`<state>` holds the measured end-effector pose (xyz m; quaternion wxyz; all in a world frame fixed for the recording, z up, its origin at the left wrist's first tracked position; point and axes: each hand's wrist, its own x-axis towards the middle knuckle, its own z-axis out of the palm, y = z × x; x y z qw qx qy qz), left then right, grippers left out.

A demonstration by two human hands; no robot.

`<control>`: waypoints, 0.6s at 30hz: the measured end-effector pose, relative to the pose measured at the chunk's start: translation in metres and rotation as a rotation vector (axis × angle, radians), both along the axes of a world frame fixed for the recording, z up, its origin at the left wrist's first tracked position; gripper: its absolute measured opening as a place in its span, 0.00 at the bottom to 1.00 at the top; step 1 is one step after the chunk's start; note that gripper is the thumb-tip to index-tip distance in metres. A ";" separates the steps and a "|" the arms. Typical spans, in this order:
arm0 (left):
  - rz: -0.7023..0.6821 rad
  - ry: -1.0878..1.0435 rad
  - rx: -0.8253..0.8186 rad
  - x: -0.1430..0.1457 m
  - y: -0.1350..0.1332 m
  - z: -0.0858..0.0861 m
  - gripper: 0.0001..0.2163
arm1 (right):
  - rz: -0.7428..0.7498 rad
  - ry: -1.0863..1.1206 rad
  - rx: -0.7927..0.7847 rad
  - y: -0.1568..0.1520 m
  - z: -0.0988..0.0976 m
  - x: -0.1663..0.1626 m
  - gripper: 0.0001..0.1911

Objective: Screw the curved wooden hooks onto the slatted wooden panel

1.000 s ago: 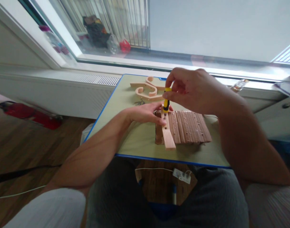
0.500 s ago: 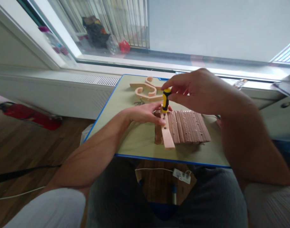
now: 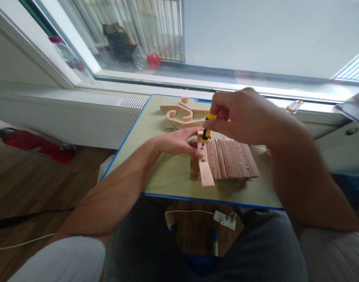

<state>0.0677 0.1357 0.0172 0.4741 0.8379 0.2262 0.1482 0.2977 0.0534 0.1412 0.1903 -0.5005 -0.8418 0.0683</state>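
Note:
My right hand (image 3: 241, 115) pinches the top of a small yellow and black screwdriver (image 3: 207, 131), held nearly upright with its tip on a pale wooden slat (image 3: 205, 168). The slat lies along the left edge of a brown slatted wooden panel (image 3: 232, 158) with several small holes. My left hand (image 3: 179, 141) rests on the far end of the slat, fingers closed against it beside the screwdriver's tip. Everything sits on a small green table with a blue rim (image 3: 167, 172).
Pale curved wooden pieces (image 3: 181, 111) lie at the table's far side, with small dark bits (image 3: 172, 128) next to them. Beyond stand a white radiator ledge (image 3: 109, 100) and a window. A red object (image 3: 35, 143) lies on the wooden floor at the left.
My right hand has shifted its fingers on the screwdriver's top, and the tool now tilts a little. My left hand has kept its place on the slat.

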 end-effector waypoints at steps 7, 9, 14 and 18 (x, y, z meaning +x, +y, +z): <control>0.054 -0.052 0.152 -0.002 0.001 0.002 0.38 | 0.006 0.001 0.037 0.000 0.000 0.003 0.12; 0.041 -0.042 0.145 -0.002 0.000 0.002 0.36 | -0.009 -0.017 0.047 -0.001 0.000 0.002 0.13; 0.054 0.018 0.067 0.000 -0.003 0.006 0.31 | -0.033 -0.032 0.062 -0.003 0.000 -0.006 0.10; 0.044 0.028 0.006 0.001 -0.003 0.006 0.28 | -0.044 -0.051 0.063 -0.002 -0.002 -0.011 0.09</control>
